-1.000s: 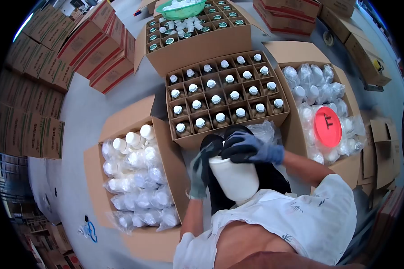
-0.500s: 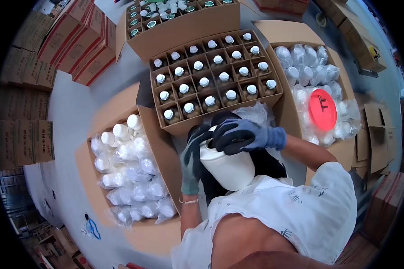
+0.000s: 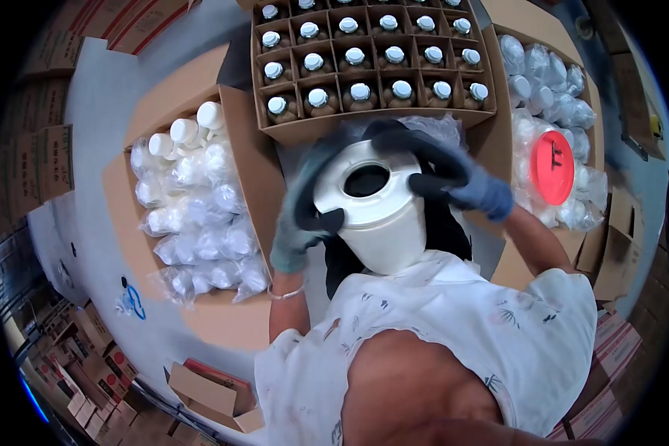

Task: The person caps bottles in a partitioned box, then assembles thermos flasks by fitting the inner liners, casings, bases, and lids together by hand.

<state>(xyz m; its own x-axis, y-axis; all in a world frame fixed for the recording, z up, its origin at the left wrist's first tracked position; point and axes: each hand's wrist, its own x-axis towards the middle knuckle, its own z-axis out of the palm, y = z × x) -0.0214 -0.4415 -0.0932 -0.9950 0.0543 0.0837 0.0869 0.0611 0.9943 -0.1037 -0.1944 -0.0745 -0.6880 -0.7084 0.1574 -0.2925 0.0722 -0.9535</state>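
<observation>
Shifted right hand (image 3: 457,175) off mouth (image 3: 366,181) of tub (image 3: 388,239), gripping rim (image 3: 372,212) at two o'clock; gripped rim with left hand (image 3: 301,214) at nine o'clock.

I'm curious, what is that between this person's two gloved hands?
The head view shows a white tub with a round dark opening in its top, between the left hand and the right hand.

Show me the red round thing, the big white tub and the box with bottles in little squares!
Red round thing (image 3: 552,175): head view, middle of its flat face.
White tub (image 3: 384,238): head view, side wall below the rim.
Box (image 3: 311,131): head view, its near cardboard wall.
</observation>
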